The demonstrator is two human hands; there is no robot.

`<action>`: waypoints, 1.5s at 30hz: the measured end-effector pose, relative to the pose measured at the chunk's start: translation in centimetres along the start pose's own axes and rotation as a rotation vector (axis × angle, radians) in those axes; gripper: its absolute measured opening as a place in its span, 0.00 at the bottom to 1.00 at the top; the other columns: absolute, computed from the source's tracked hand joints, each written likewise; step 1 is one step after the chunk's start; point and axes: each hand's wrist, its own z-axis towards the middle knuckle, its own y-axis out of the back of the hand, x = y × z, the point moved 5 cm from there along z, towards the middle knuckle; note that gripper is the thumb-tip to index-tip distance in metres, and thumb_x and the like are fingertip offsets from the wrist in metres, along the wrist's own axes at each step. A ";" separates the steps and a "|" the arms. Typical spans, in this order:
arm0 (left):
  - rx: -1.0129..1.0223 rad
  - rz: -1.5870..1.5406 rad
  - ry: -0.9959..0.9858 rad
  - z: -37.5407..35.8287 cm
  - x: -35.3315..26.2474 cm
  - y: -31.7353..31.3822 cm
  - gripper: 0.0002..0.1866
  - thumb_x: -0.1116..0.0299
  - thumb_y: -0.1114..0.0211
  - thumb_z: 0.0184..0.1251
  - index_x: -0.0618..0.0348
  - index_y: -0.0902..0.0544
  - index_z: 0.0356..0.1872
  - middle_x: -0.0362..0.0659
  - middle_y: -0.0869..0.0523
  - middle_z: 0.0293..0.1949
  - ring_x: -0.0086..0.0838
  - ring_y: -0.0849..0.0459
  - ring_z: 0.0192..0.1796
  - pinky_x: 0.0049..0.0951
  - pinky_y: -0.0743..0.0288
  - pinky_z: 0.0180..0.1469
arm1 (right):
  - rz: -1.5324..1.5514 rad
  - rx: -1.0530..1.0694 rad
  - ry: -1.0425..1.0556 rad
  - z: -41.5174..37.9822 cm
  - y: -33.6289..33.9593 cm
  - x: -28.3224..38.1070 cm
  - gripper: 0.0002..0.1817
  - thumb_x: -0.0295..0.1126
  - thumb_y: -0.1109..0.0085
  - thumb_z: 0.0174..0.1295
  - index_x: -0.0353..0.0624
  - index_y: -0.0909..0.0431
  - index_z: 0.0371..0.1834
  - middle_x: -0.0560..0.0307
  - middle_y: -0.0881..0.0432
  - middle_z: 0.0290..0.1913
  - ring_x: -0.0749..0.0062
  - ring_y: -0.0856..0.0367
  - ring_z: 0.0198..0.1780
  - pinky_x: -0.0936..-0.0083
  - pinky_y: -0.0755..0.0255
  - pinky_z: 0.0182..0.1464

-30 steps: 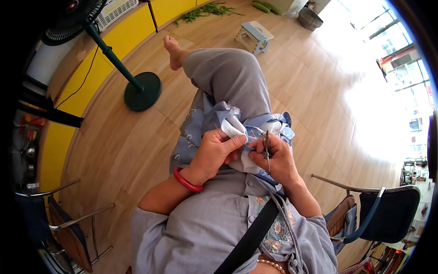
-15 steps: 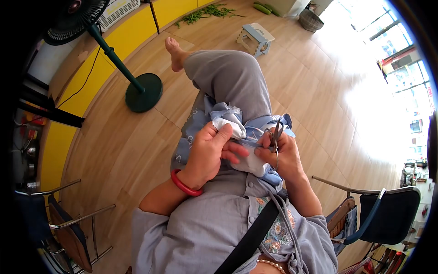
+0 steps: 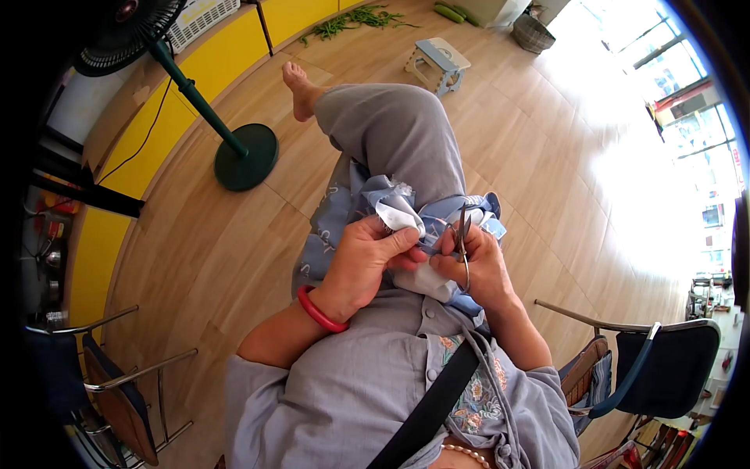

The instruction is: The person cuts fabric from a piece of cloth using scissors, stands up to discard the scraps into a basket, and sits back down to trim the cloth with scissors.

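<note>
The left hand pinches a fold of blue-and-white cloth, its thumb pressed down over the fold and the fingers curled shut beneath it, so the cloth is clamped between them. A red bangle circles that wrist. Just beside the left thumb tip, the right hand grips a small pair of thread snips; the fingers are closed around the metal handle and the 2 blades rise above the knuckles with a narrow gap between their tips. The blade tips stand close to the bunched edge of the cloth just beyond the right fingers, but whether they touch it cannot be told. The cloth lies heaped on the person's lap, spilling out past both sets of fingers over a grey trouser leg that stretches away to a bare foot. Well beyond the fingers, a standing fan rests on the wooden floor, with a small folding stool further off and green vegetables lying on the floor by the yellow cabinets. Near the right forearm stands a chair with a dark seat back.
</note>
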 end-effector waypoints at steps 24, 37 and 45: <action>-0.040 -0.228 -0.023 -0.1 -1.1 -0.5 0.08 0.69 0.40 0.66 0.61 0.20 0.42 0.43 0.16 0.39 0.34 0.15 0.43 0.30 0.21 0.46 | -0.018 -0.064 0.312 -3.1 1.8 3.0 0.31 0.60 0.51 0.61 0.36 0.27 0.24 0.56 0.25 0.25 0.74 0.28 0.27 0.79 0.35 0.32; -0.010 -0.302 -0.041 0.2 -0.8 -0.7 0.10 0.69 0.42 0.67 0.61 0.21 0.46 0.46 0.16 0.43 0.36 0.17 0.48 0.37 0.25 0.54 | 0.109 0.375 -0.192 -2.4 -2.4 -0.3 0.34 0.59 0.61 0.66 0.39 0.29 0.15 0.60 0.29 0.16 0.77 0.31 0.23 0.80 0.39 0.28; -0.007 -0.280 -0.035 0.1 -1.0 -0.9 0.10 0.66 0.41 0.67 0.58 0.20 0.44 0.41 0.16 0.41 0.26 0.17 0.43 0.28 0.24 0.49 | 0.098 0.331 -0.193 -2.2 -2.3 -1.0 0.34 0.58 0.61 0.66 0.39 0.29 0.15 0.59 0.29 0.15 0.77 0.31 0.22 0.80 0.39 0.27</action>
